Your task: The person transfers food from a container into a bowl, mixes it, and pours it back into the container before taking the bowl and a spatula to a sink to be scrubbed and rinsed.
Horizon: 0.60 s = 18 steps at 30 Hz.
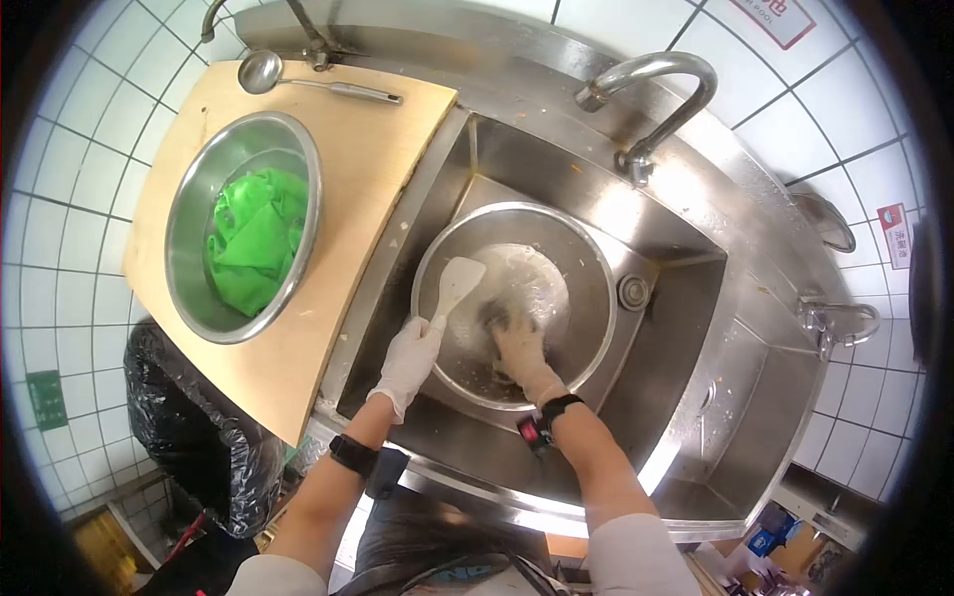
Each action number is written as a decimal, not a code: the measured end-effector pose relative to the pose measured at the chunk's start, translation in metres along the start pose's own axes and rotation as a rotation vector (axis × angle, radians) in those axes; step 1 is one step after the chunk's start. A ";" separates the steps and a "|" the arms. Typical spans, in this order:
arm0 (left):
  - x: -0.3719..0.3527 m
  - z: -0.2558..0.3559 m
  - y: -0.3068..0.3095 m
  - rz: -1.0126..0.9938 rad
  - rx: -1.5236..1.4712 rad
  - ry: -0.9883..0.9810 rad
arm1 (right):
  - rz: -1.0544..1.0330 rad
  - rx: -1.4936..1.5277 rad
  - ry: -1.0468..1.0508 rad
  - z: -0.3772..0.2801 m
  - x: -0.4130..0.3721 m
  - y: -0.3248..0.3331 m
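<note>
"So, what is closest to me?"

"Two forearms reaching forward, with a dark band on the left wrist. The left hand, in a pale glove, is closed around the handle of a white spatula, whose blade slants over the left part of a round metal basin."

"And the right hand?"

"The right hand, gloved too, is down inside the basin, in cloudy water. Its fingers are at a dark blurred shape; I cannot tell whether they grip it."

"How much room is there?"

"The basin sits inside a steel sink. Its rim looks close to the sink's left wall; past the right rim a strip of floor shows, with a round drain."

"Beyond the left edge?"

"A wooden board, bearing a metal bowl of green cloth. A ladle lies toward its far end."

"Farthest off?"

"A curved faucet, its spout turned left, clear of the basin, and white wall tiles."
</note>
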<state>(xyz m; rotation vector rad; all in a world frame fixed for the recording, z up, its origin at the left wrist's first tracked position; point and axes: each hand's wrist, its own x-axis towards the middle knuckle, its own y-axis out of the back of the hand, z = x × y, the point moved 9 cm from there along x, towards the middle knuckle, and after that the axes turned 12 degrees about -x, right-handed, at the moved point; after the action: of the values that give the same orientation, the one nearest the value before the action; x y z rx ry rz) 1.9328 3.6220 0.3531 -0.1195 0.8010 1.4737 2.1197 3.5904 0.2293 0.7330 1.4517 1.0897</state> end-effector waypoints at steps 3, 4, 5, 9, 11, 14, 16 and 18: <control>-0.003 -0.011 -0.006 -0.146 -0.216 0.214 | -0.002 -0.044 0.112 -0.002 0.014 -0.024; -0.001 -0.015 -0.006 -0.173 -0.244 0.234 | 0.009 0.047 -0.009 0.016 0.022 -0.020; 0.001 -0.019 -0.006 -0.197 -0.276 0.253 | -0.020 0.242 -0.283 0.045 0.031 -0.023; 0.022 -0.024 -0.009 -0.219 -0.287 0.229 | 0.348 0.775 -0.390 0.088 0.039 0.053; 0.024 -0.020 -0.020 -0.256 -0.231 0.248 | 0.465 0.773 -0.173 0.054 0.024 0.114; 0.048 -0.048 -0.052 -0.229 -0.315 0.129 | 0.351 0.557 0.083 -0.016 -0.003 0.170; 0.042 -0.036 -0.044 -0.126 -0.076 0.067 | 0.396 0.532 -0.039 0.006 0.013 0.138; 0.018 0.007 -0.035 -0.228 0.065 -0.061 | 0.353 0.424 -0.149 0.050 0.044 0.096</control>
<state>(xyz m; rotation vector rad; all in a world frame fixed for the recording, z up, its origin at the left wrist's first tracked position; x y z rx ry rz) 1.9652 3.6360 0.3347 -0.1125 0.7591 1.2302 2.1477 3.6772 0.3025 1.3833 1.4735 0.9675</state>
